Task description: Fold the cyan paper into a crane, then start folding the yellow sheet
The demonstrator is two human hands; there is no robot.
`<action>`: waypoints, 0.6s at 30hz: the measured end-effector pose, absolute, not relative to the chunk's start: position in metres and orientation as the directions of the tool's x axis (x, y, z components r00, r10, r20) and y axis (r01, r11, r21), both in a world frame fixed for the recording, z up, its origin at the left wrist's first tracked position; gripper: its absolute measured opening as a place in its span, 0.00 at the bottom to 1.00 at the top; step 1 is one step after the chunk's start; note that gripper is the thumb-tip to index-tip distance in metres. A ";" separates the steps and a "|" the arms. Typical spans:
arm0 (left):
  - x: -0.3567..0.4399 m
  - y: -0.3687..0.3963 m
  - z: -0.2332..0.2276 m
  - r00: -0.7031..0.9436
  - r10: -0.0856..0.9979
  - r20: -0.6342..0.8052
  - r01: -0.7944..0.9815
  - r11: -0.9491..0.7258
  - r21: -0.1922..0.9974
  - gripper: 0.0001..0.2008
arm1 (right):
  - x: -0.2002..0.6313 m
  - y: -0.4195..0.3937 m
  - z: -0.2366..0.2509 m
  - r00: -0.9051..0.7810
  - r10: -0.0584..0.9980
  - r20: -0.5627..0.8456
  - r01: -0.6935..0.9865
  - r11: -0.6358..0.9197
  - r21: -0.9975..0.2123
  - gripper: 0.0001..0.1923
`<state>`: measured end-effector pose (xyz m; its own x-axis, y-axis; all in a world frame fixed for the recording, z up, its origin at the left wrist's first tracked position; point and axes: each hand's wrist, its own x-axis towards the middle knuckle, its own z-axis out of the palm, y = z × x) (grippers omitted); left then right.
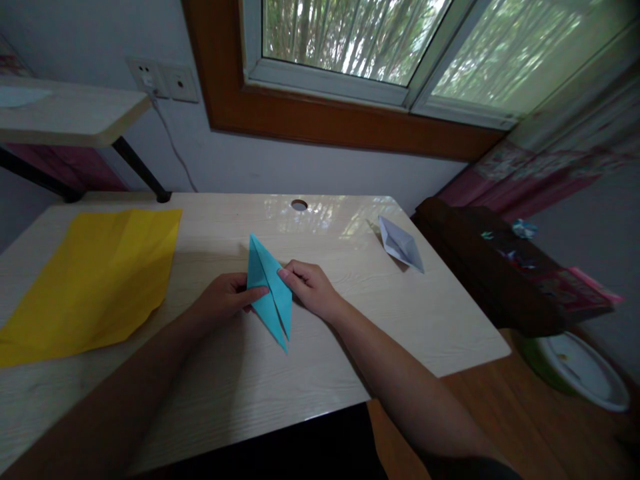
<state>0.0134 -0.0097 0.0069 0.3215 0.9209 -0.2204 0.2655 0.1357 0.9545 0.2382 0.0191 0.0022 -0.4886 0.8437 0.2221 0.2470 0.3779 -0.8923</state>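
Observation:
A teal folded paper [269,288], long and pointed at both ends, lies on the light wooden desk [350,320] in the middle of the view. My left hand [225,298] pinches its left edge with fingertips on the central crease. My right hand [313,288] presses its right edge, fingers bent over the fold. Both hands touch the paper from opposite sides.
A large yellow sheet [93,280] lies flat at the desk's left. A white folded paper shape [400,245] rests at the far right. A cable hole [299,205] is near the back edge. A dark side table [500,273] and a green-rimmed bowl [580,370] stand right of the desk.

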 end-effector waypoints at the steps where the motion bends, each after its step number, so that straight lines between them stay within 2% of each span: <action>1: 0.014 -0.010 0.007 0.326 0.917 -0.230 0.269 0.143 0.952 0.19 | 0.238 0.019 0.001 -0.498 0.841 0.211 0.243 0.369 -0.897 0.21; 8: 0.017 -0.013 0.008 0.411 0.885 -0.219 0.268 0.112 0.957 0.17 | 0.239 0.020 0.000 -0.607 0.778 0.160 0.252 0.379 -0.890 0.21; 18: 0.018 -0.013 0.010 0.396 0.897 -0.197 0.231 0.111 0.967 0.20 | 0.238 0.019 0.004 -0.600 0.781 0.173 0.272 0.402 -0.874 0.23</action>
